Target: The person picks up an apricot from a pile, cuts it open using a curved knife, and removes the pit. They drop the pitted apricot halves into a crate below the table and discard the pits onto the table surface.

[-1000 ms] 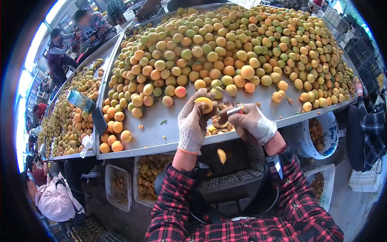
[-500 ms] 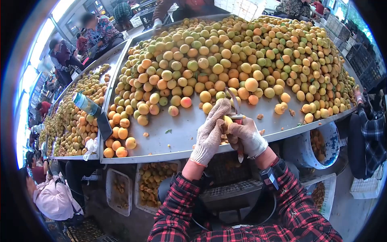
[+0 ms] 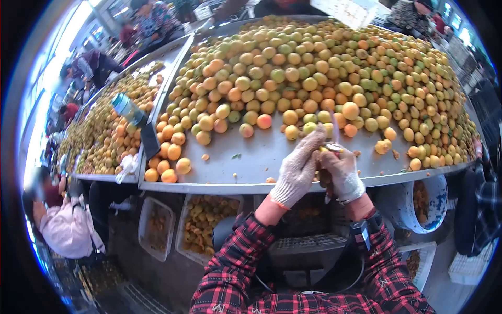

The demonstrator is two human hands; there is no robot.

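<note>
My left hand (image 3: 300, 168), in a dirty white knit glove, is closed, its fingertips pressed against my right. An apricot is pinched there, now almost wholly hidden by the fingers. My right hand (image 3: 342, 171), gloved too, is wrapped around a tool with a thin curved metal blade (image 3: 335, 127) that points up towards the pile. Both hands are just above the table's near edge. Beyond them lies a big heap of apricots (image 3: 308, 78), green-yellow to orange, on the metal table (image 3: 219, 166).
A blue-capped bottle (image 3: 128, 108) and a dark phone-like slab (image 3: 150, 140) rest by the divider. Below stand a crate of apricots (image 3: 209, 222), a smaller bin (image 3: 156, 230) and a white bucket (image 3: 438, 206). A person in pink (image 3: 65, 227) sits at left; others work around the tables.
The view has shifted, so the table sits further right and a little higher. My hands stay together at the near edge; the apricot between them is now more covered by my fingers.
</note>
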